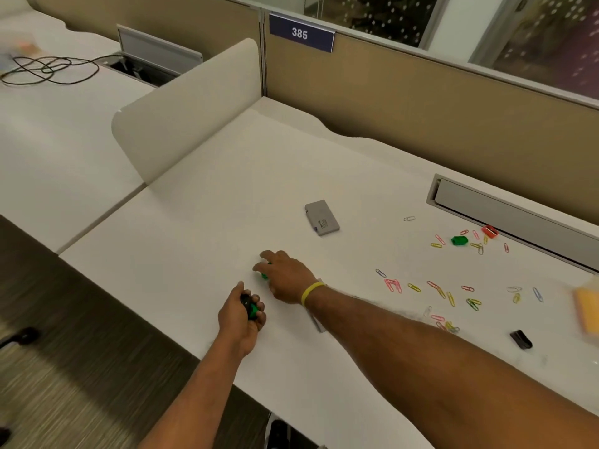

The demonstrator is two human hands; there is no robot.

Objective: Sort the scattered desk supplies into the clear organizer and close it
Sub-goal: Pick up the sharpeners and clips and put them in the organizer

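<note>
My left hand (241,315) is closed around small green and black binder clips (251,307) near the desk's front edge. Just beyond it, my right hand (285,277) reaches across and pinches a green clip (264,275) lying on the white desk (201,222). Several coloured paper clips (440,293) are scattered to the right. Further right lie a green sharpener (459,240), a red sharpener (489,231) and a black binder clip (521,339). A grey eraser box (322,217) lies in the middle. The clear organizer is not in view.
An orange sticky-note pad (588,311) sits at the right edge. A grey cable tray slot (505,215) runs along the back right. A rounded white divider (191,105) stands at the left, with a tan partition behind. The neighbouring desk holds black cables (48,69).
</note>
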